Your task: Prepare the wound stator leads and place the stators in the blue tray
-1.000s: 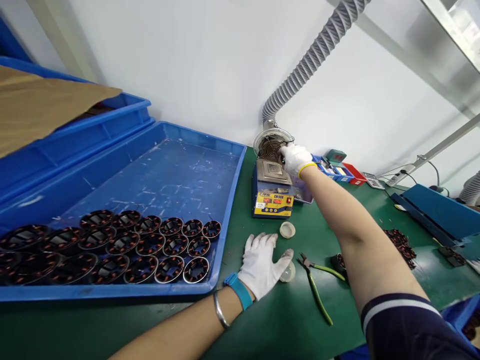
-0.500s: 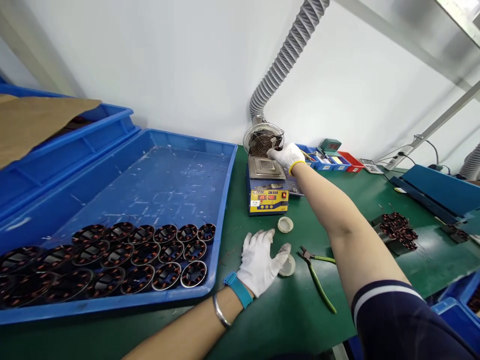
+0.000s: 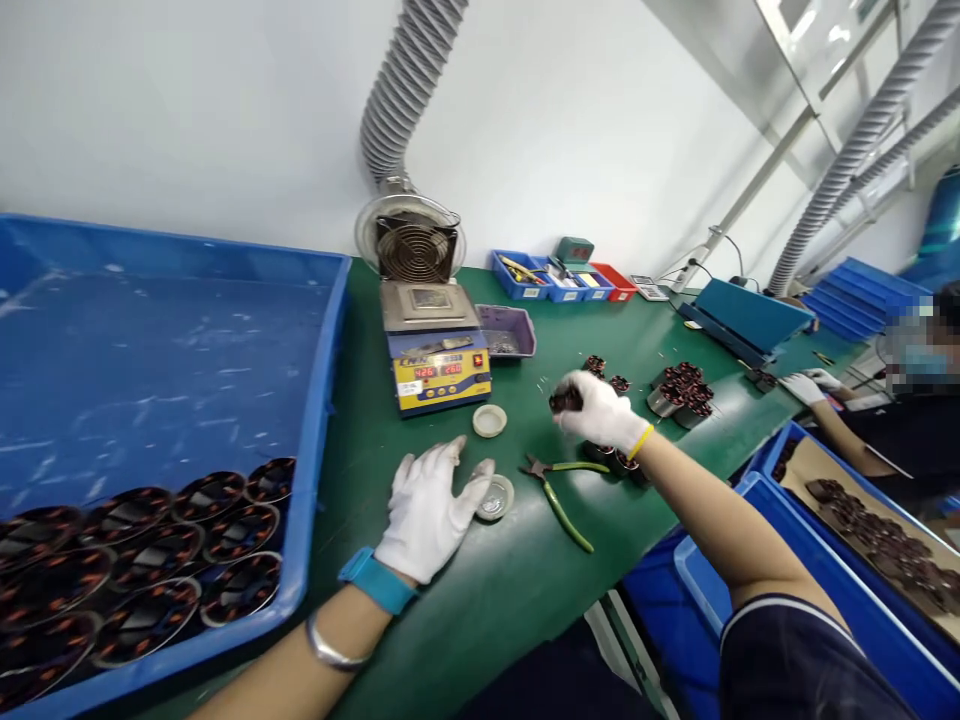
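Note:
My left hand [image 3: 427, 510], in a white glove, rests on the green bench with its fingers spread. Its thumb touches or nearly touches a small round dish [image 3: 496, 498]; a second dish [image 3: 490, 421] lies just beyond the fingertips. My right hand [image 3: 596, 412], also gloved, is closed around a dark wound motor stator [image 3: 565, 399] above the bench. More stators [image 3: 596, 366] stand behind and beneath that hand, partly hidden by it. Between my hands lie green-handled cutting pliers [image 3: 559, 490]. A yellow-fronted solder pot [image 3: 442, 375] sits beyond my left hand.
A blue tray [image 3: 319, 400] with rows of stators fills the left side. A fan with a grey duct [image 3: 409, 90] stands behind the pot, beside a purple bin [image 3: 517, 325]. Another stator cluster [image 3: 681, 392] is to the right. A co-worker's gloved hands [image 3: 810, 385] show at far right.
My right hand has come away from the solder pot, back to the right over the bench, still with the stator. The view has turned right. My left hand stays spread near the dishes.

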Motion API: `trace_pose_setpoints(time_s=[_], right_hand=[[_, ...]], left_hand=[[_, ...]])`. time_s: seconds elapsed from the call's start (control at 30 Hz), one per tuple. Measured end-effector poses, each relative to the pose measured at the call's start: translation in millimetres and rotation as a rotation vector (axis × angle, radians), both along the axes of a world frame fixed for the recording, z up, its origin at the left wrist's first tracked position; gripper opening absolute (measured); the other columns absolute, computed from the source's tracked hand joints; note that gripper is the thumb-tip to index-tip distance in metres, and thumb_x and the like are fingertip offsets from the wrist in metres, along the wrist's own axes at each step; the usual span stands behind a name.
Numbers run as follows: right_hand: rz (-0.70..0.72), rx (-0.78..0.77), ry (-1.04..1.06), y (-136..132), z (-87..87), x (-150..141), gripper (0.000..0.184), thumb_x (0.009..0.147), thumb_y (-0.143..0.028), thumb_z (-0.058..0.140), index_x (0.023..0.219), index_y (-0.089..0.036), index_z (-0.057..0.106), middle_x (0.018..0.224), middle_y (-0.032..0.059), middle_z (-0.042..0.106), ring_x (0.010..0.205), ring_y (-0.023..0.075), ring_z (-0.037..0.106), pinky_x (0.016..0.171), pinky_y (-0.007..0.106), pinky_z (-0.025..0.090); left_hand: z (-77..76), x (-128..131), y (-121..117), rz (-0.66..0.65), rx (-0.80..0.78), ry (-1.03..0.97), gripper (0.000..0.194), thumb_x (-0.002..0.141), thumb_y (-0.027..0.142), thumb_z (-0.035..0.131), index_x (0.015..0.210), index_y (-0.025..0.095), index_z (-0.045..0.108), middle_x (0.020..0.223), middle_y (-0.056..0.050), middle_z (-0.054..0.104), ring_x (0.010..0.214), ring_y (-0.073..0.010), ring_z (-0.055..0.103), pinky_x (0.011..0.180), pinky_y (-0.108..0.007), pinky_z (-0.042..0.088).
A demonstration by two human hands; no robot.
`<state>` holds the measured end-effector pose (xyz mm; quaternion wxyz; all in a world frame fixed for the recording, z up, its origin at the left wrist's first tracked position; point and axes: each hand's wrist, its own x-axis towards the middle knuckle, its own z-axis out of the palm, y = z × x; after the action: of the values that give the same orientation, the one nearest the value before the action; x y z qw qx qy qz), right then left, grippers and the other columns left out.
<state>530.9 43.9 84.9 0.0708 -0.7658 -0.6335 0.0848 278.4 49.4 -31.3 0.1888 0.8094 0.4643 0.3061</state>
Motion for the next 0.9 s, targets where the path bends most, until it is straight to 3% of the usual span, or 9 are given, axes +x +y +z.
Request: trace_pose_setpoints(time_s=[0.13, 0.23, 0.33, 0.4, 0.5, 0.63, 0.73, 0.8, 0.9], right_hand=[[0.046, -0.112, -0.152, -38, -17.5, 8, 0.028, 0.073, -0.04, 0.071, 0.09, -0.019, 0.067, 0.105, 0.0077, 0.065, 0.1, 0.0255, 0.061, 0.093, 0.039, 0.044], [0.109, -0.184, -0.183, -43, -8.6, 22, 0.036, 0.072, -0.052, 0.072, 0.091, -0.021, 0.07, 0.099, 0.0059, 0.067, 0.1, 0.0243, 0.063, 0.097, 0.037, 0.042], [0.095, -0.198, -0.193, -26, 9.0, 44, 0.051, 0.079, -0.066, 0.061, 0.116, -0.031, 0.065, 0.113, 0.0035, 0.067, 0.102, 0.0223, 0.063, 0.087, 0.032, 0.047], [0.026, -0.168, -0.243, -6, 15.6, 58, 0.052, 0.09, -0.059, 0.051, 0.131, -0.028, 0.055, 0.128, 0.0085, 0.06, 0.112, 0.0243, 0.059, 0.089, 0.034, 0.047], [-0.086, -0.158, -0.345, 25, 13.7, 68, 0.044, 0.094, -0.042, 0.054, 0.129, -0.016, 0.054, 0.133, 0.0152, 0.055, 0.118, 0.0277, 0.055, 0.097, 0.045, 0.046], [-0.097, -0.171, -0.4, 39, 8.2, 69, 0.036, 0.092, -0.035, 0.06, 0.122, -0.016, 0.057, 0.128, 0.0102, 0.057, 0.114, 0.0251, 0.057, 0.096, 0.049, 0.049], [0.022, -0.105, -0.375, 23, 10.6, 51, 0.03, 0.089, -0.033, 0.063, 0.114, -0.015, 0.066, 0.135, 0.0144, 0.053, 0.131, 0.0319, 0.044, 0.107, 0.052, 0.037], [0.162, -0.049, -0.325, 3, 13.0, 25, 0.028, 0.087, -0.034, 0.064, 0.111, -0.021, 0.069, 0.142, 0.0114, 0.049, 0.137, 0.0297, 0.036, 0.111, 0.045, 0.033], [0.509, 0.135, -0.129, -34, 15.4, -30, 0.026, 0.084, -0.037, 0.066, 0.108, -0.027, 0.07, 0.144, 0.0042, 0.048, 0.137, 0.0211, 0.038, 0.113, 0.036, 0.033]], left_hand=[[-2.8, -1, 0, -0.015, -0.002, 0.015, 0.062, 0.091, 0.059, 0.037, 0.126, 0.011, 0.055, 0.123, -0.019, 0.065, 0.119, -0.0348, 0.056, 0.107, -0.058, 0.032], [-2.0, -2, 0, -0.026, -0.017, 0.022, 0.062, 0.091, 0.059, 0.035, 0.125, 0.011, 0.055, 0.125, -0.019, 0.063, 0.119, -0.0353, 0.056, 0.108, -0.059, 0.031], [-1.2, -3, 1, -0.036, -0.045, 0.012, 0.061, 0.091, 0.058, 0.033, 0.125, 0.012, 0.055, 0.127, -0.019, 0.063, 0.12, -0.0347, 0.056, 0.108, -0.059, 0.031], [-2.0, -3, 1, -0.028, -0.061, -0.008, 0.059, 0.092, 0.058, 0.032, 0.124, 0.014, 0.055, 0.128, -0.018, 0.062, 0.121, -0.034, 0.056, 0.109, -0.059, 0.031], [-4.6, -3, 1, -0.016, -0.057, -0.062, 0.057, 0.091, 0.058, 0.034, 0.123, 0.016, 0.056, 0.127, -0.016, 0.063, 0.12, -0.0334, 0.056, 0.109, -0.057, 0.034], [1.6, -9, -2, 0.048, -0.08, -0.217, 0.058, 0.087, 0.061, 0.044, 0.121, 0.016, 0.058, 0.125, -0.016, 0.063, 0.119, -0.033, 0.057, 0.107, -0.053, 0.04], [22.8, -14, -11, 0.165, -0.15, -0.48, 0.056, 0.086, 0.058, 0.052, 0.122, 0.016, 0.057, 0.127, -0.015, 0.062, 0.12, -0.0298, 0.057, 0.106, -0.047, 0.043], [40.4, -12, -21, 0.227, -0.227, -0.695, 0.052, 0.088, 0.056, 0.053, 0.122, 0.016, 0.057, 0.126, -0.013, 0.062, 0.115, -0.0275, 0.06, 0.1, -0.042, 0.049], [57.3, -2, -38, 0.09, -0.55, -0.849, 0.053, 0.092, 0.059, 0.042, 0.127, 0.019, 0.053, 0.119, -0.011, 0.065, 0.093, -0.0236, 0.069, 0.074, -0.036, 0.059]])
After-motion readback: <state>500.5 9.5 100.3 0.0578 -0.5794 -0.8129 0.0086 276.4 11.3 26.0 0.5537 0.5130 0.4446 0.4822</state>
